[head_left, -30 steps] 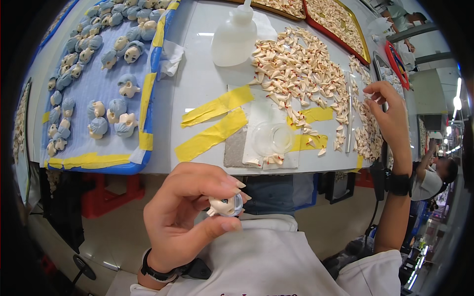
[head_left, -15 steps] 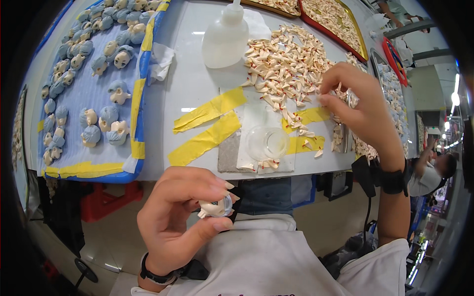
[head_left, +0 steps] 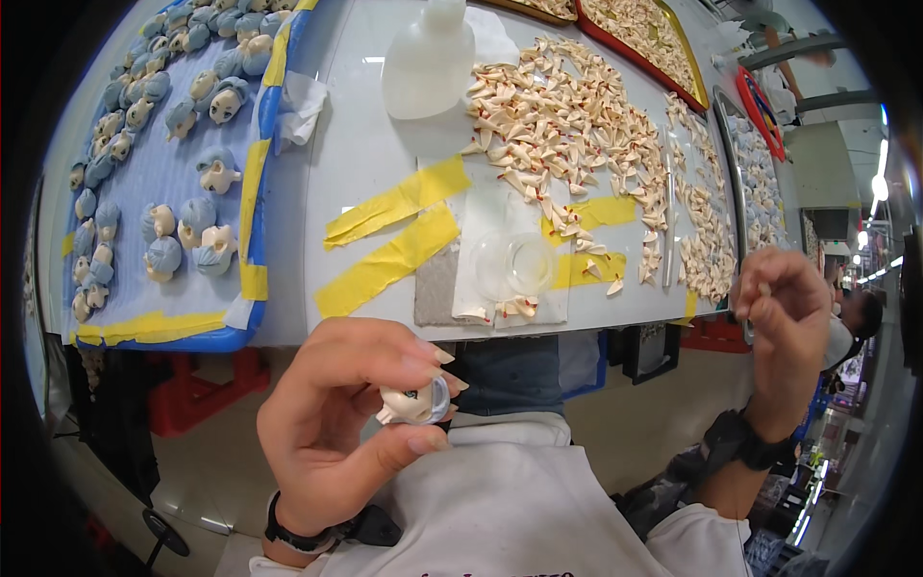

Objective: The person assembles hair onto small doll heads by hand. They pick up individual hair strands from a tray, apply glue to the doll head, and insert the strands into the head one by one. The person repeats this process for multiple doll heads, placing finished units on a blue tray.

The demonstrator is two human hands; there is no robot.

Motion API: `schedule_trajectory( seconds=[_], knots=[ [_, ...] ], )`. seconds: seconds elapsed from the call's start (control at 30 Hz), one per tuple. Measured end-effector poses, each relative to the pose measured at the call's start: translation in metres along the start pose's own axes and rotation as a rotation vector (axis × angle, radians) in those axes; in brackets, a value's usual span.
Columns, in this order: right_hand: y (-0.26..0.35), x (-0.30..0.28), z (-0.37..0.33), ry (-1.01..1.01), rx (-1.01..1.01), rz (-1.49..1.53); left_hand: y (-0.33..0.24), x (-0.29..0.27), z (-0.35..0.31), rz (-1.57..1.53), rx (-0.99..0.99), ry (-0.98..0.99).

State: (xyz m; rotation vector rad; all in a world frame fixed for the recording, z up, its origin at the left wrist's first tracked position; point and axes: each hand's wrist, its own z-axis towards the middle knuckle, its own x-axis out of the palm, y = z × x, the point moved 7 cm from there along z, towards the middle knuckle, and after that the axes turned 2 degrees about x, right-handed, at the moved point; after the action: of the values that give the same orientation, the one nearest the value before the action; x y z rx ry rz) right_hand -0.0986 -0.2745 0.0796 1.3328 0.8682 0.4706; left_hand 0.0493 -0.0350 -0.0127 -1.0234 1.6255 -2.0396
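My left hand (head_left: 332,423) is closed round a small doll head (head_left: 413,400), holding it between thumb and fingers in front of my shirt. The head is cream with a painted eye and light blue hair. Past the table's right front edge, my right hand (head_left: 784,303) is raised with thumb and fingertips pinched together. A pale speck shows at those fingertips, too small to name. On the table lies a heap of small cream pointed pieces with red tips (head_left: 567,120). Near the front edge a clear round jar (head_left: 519,267) stands on a taped-down sheet.
A blue tray (head_left: 207,337) with many blue-haired doll heads stands at the left. A white plastic bottle (head_left: 428,67) and crumpled tissue (head_left: 303,108) are farther back. Yellow tape strips (head_left: 389,255) cross the table. A red-rimmed tray (head_left: 644,58) of pieces lies at the back right.
My right hand has moved from the heap of cream pieces, rightward and nearer, past the table edge. My left hand keeps the doll head in almost the same place.
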Motion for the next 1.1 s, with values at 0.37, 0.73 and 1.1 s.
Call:
schedule_trajectory(
  seconds=[0.37, 0.73, 1.1],
  knots=[
    [0.002, 0.061, 0.006, 0.010, -0.189, -0.084, 0.000, -0.002, -0.004, 0.029, 0.047, 0.067],
    [0.018, 0.117, 0.015, 0.113, -0.513, -0.531, 0.001, -0.005, 0.001, -0.050, 0.024, -0.017],
    [0.023, 0.121, 0.007, 0.063, -0.595, -0.662, 0.001, 0.005, 0.009, -0.075, -0.038, -0.058]
  ],
)
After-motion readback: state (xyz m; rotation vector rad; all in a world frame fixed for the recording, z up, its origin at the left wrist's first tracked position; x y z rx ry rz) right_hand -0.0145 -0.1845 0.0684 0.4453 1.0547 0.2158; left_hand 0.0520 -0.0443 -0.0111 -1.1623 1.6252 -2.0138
